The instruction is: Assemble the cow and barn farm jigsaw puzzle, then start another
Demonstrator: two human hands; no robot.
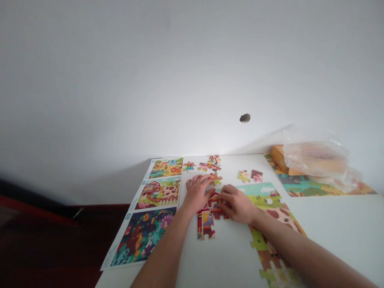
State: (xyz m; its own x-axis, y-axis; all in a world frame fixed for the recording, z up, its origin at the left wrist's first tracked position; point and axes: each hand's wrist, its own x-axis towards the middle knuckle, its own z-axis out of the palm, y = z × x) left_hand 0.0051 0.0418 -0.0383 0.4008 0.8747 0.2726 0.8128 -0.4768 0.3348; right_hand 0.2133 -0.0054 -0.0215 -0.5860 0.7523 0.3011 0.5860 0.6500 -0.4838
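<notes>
left hand loosely bent, right hand curled, both at one part-built puzzle (firm grip: cannot tell); one sheet, three printed scenes

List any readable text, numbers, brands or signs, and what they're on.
None readable.
Picture sheet: small blue tag beside each of its three pictures, too small to read.
Picture sheet's left margin: faint small print, too blurred to read.
Orange box: any print on its visible side is too small to make out; clear plastic bag covers part of it.
Joined puzzle section: artwork, no lettering visible.
</notes>
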